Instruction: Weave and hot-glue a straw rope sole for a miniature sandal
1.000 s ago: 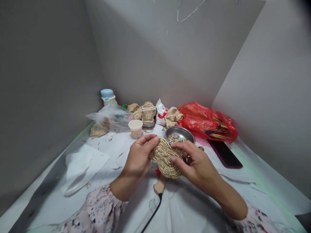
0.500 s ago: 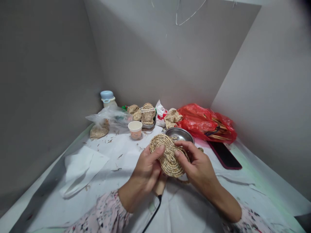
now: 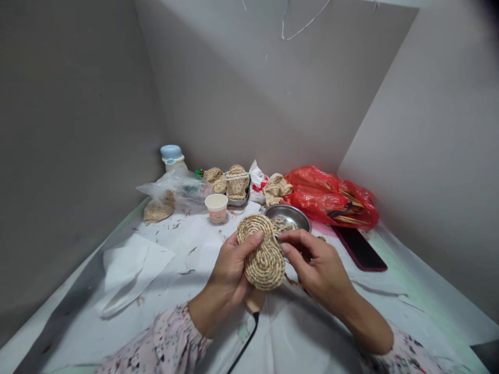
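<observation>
From the head view, we're looking down at the piece (image 3: 265, 265), a coiled, straw-like oval with a waist, above the desk (image 3: 175, 291). Our left hand (image 3: 228, 267) is gripping it by the left side, thumb lying across the front, and it's standing nearly upright, face towards us. Our right hand (image 3: 325, 267) is working in at the other edge, thumb and forefinger drawing close together right by the waist; whether they're pinching anything there, we can't tell.

So we're judging this as a close handling step, the left steadying and the right attending to the rim. Any further work at that edge is calling for a firm left hold, without squashing the coils, and a light, exact right fingertip. A brown strand (image 3: 291, 281) is showing low between the piece and the right hand; we can't be sure it's joined on, so it's asking for care against snagging.

Just behind, the bowl (image 3: 306, 215) is holding pale scraps, with the cup (image 3: 216, 209) standing off to the left. Below the piece, a wooden handle (image 3: 255, 300) is poking out, its black cord (image 3: 249, 335) trailing towards us. Over right, the phone (image 3: 360, 249) is lying near the red bag (image 3: 317, 195).
</observation>
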Tool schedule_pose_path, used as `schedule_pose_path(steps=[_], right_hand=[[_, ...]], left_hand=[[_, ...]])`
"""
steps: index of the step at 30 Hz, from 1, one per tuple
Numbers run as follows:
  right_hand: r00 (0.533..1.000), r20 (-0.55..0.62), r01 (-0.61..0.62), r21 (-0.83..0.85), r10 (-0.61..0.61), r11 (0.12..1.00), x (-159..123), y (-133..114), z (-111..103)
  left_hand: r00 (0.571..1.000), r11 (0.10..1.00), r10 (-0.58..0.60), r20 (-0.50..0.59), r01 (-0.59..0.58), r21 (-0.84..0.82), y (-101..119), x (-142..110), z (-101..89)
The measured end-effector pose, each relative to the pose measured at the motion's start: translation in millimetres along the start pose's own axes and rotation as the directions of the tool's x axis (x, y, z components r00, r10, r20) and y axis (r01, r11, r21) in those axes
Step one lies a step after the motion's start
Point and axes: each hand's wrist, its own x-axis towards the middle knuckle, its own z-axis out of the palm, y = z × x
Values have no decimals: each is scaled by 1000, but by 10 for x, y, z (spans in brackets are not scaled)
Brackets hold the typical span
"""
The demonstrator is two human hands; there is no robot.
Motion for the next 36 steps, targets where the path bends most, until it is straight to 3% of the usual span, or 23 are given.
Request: schedule_pose_path(steps=[8, 15, 24, 36], right_hand=[[999, 35, 32, 36, -33, 999, -2, 12, -18], [994, 70, -92, 103, 85, 990, 13, -8, -27], [997, 76, -1, 85, -6, 996, 39, -21, -59], [997, 80, 1, -7, -1, 1000, 30, -12, -79]], left_hand=[[1000, 1000, 0, 19, -1, 16, 19, 9, -15], [1000, 999, -4, 19, 3, 34, 26, 14, -28], [1000, 999, -8, 20, 8, 41, 19, -12, -20], [999, 998, -52, -1, 52, 40, 23, -22, -7]])
